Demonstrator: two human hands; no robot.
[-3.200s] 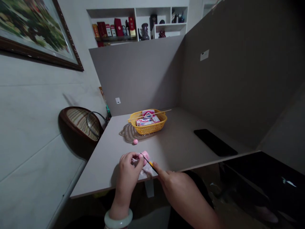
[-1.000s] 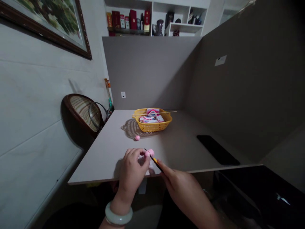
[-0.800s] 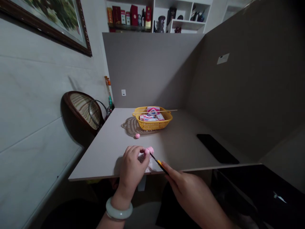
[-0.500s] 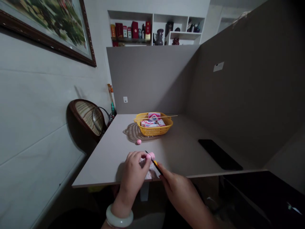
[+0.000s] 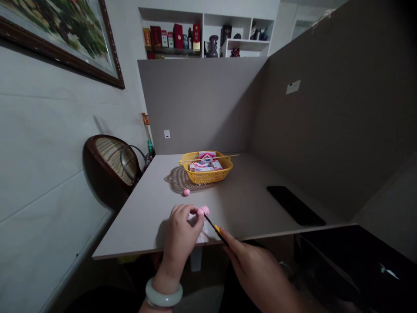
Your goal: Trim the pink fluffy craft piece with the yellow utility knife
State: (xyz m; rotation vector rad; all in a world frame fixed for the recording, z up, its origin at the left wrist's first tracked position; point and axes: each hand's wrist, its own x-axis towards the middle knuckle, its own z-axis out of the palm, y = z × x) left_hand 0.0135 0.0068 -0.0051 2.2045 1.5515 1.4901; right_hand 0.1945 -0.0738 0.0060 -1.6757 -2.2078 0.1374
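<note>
My left hand (image 5: 182, 226), a pale bangle (image 5: 163, 294) on its wrist, pinches a pink clay lump (image 5: 204, 210) between thumb and fingertips. Fingers closed around its handle, my right hand (image 5: 252, 261) grips a black and yellow utility knife (image 5: 217, 229). The thin dark blade points up and left, its tip touching the lump near my left fingertips. Beneath the hands, a pale patterned sheet (image 5: 203, 236) lies at the table's front edge, partly covered. A small pink ball (image 5: 186, 192) rests on the table beyond my left hand.
Farther back on the table (image 5: 137, 221) stands a yellow basket (image 5: 210, 176) of pink and white packets (image 5: 202, 167), with a thin stick (image 5: 224, 156) across its rim. A flat black object (image 5: 295, 205) lies at the right. Grey panels (image 5: 208, 104) border the back and right.
The knife blade has drawn back toward my right hand; its tip stuck out past the pink lump before and now ends at it. My view has shifted slightly.
</note>
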